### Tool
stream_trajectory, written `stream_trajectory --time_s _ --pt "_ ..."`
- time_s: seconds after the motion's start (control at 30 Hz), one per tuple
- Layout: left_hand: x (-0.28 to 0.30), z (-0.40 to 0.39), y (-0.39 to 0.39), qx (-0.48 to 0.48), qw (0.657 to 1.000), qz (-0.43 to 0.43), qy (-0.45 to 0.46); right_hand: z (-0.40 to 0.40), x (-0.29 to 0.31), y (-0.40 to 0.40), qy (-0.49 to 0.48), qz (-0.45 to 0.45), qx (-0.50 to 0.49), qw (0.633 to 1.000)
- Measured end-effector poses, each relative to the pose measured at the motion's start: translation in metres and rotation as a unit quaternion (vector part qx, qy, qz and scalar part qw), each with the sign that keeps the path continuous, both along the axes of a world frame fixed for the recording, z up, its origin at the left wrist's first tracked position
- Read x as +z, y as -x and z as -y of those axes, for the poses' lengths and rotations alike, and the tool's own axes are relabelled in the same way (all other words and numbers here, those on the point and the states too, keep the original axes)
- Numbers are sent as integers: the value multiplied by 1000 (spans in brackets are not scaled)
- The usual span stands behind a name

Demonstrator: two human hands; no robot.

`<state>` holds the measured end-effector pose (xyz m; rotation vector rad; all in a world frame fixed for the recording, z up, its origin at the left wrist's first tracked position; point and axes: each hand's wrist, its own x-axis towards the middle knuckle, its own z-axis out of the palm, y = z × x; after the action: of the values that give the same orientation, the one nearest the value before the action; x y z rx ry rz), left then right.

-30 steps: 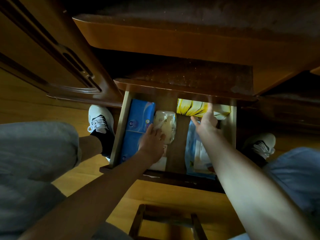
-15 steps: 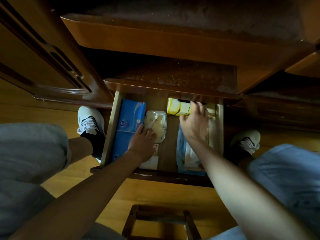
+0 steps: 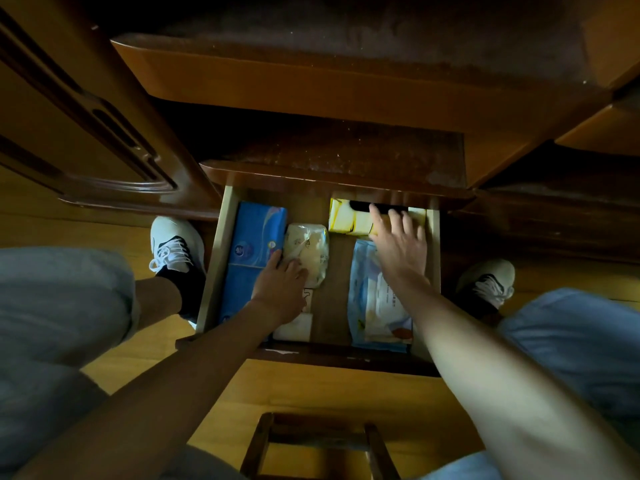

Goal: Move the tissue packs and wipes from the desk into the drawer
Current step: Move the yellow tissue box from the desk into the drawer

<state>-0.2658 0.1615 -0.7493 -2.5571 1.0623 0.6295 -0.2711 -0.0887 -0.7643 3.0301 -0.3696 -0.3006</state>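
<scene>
The open wooden drawer point(image 3: 216, 258) sits below the desk edge. Inside lie a blue tissue pack point(image 3: 251, 244) along the left wall, a pale cream wipes pack point(image 3: 310, 249) beside it, a yellow tissue pack point(image 3: 348, 220) at the back and a light blue wipes pack point(image 3: 372, 306) on the right. My left hand point(image 3: 280, 289) rests flat where the blue pack meets the cream pack, and a white pack shows beneath my wrist. My right hand point(image 3: 401, 249) lies spread over the yellow pack's right end, fingers apart.
The desk top point(image 3: 346, 95) overhangs the drawer's back. A carved cabinet door point(image 3: 86, 126) stands at the left. My knees and white shoes point(image 3: 175, 244) flank the drawer. A wooden stool frame point(image 3: 315, 441) stands below on the yellow floor.
My right hand has pushed the yellow pack back under the desk edge and turned it, and now lies flatter on it. My left hand has hardly moved.
</scene>
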Motion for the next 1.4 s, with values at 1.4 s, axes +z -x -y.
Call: stream_trajectory --time_s 1.4 --pt "404 -19 -25 -9 753 376 540 -5 386 64 -280 326 120 895"
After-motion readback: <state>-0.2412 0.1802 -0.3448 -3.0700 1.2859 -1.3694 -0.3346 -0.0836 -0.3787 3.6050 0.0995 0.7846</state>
